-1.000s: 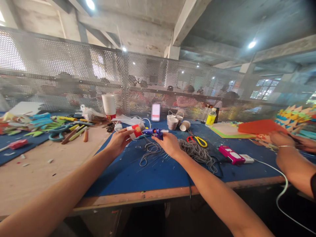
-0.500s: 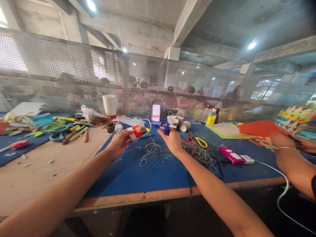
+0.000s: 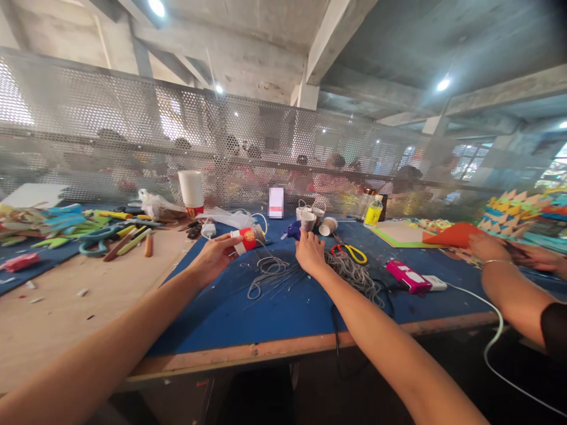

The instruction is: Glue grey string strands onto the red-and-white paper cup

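Note:
My left hand (image 3: pixel 217 255) pinches a small red-and-white paper cup (image 3: pixel 248 238), tipped on its side above the blue mat. A pale cord loops up behind the cup. To the right, my right hand (image 3: pixel 310 251) has curled fingers at a blue hot glue gun (image 3: pixel 291 230), whose nozzle points left and down; the hand hides the grip. Just behind those fingers stands a white paper cup (image 3: pixel 308 221). Another cup (image 3: pixel 328 226) lies tipped over beside it. Grey cord (image 3: pixel 270 271) lies in loose coils between and below my hands.
Yellow-handled scissors (image 3: pixel 355 254) and a magenta device (image 3: pixel 408 277) with a white cable lie right. A phone (image 3: pixel 276 202) and a cup stack (image 3: pixel 191 192) stand behind. Tools and blue scissors (image 3: pixel 98 239) lie left. A co-worker's hand (image 3: pixel 487 245) is at orange paper, far right.
My right hand has brought the glue gun lower, toward the cups, its nozzle now tilted down. My left hand still holds the red-and-white cup. The view has turned slightly right.

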Motion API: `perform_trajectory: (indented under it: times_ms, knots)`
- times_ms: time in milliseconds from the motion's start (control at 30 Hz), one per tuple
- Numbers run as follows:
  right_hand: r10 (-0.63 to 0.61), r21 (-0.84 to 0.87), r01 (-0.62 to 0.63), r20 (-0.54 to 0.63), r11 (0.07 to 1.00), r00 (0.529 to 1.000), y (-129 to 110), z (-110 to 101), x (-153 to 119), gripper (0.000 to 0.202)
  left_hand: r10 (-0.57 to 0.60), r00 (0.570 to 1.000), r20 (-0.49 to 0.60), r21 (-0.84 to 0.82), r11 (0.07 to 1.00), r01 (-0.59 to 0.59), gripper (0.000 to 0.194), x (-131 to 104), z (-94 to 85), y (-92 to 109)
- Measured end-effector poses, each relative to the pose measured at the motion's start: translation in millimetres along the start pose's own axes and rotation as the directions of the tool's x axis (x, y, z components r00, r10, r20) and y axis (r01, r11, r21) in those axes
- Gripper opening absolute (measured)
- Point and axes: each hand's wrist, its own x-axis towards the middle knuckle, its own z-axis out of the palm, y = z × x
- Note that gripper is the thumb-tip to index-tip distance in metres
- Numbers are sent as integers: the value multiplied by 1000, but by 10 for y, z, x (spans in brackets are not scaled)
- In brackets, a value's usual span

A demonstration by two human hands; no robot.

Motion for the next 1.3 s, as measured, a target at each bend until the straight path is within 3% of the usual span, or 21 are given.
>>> perform_trajectory:
  times_ms: [367,467,567,600,667,767,900,1067,1300]
  knots:
    - [-18,-34,23,148,999,989,-10,112,-13,41,10,998,60,48,999,-13,16,-43,52,-19]
    - [-38,-9,39,85,999,996,-33,56,-25,42,10,998,66,50,999,-14,20,-54,67,-15]
    - [-105,188,108,-28,976,994,-104,-64,-43,36,28,998,57,51,998,-31,17,-79,92,-1]
    - [-130,325,129,-17,937,991,-137,-103,-55,32,32,998,52,54,998,-35,17,-87,100,3]
    - [-210,634,109,87,765,974,-207,-158,-89,35,27,998,56,60,998,-30,19,-99,108,9]
    - [-344,849,17,196,529,918,-289,-160,-148,33,28,999,31,74,997,-30,19,-100,105,5]
    - [-359,873,-47,248,486,900,-322,-124,-184,30,55,998,25,89,994,-57,17,-93,95,-11]
    - [-319,862,22,164,507,933,-329,-227,-201,6,58,998,33,113,992,-62,24,-102,101,-16]
    - [-302,789,295,-146,539,942,-334,-272,-206,12,13,997,75,208,978,-28,37,-160,148,-17]
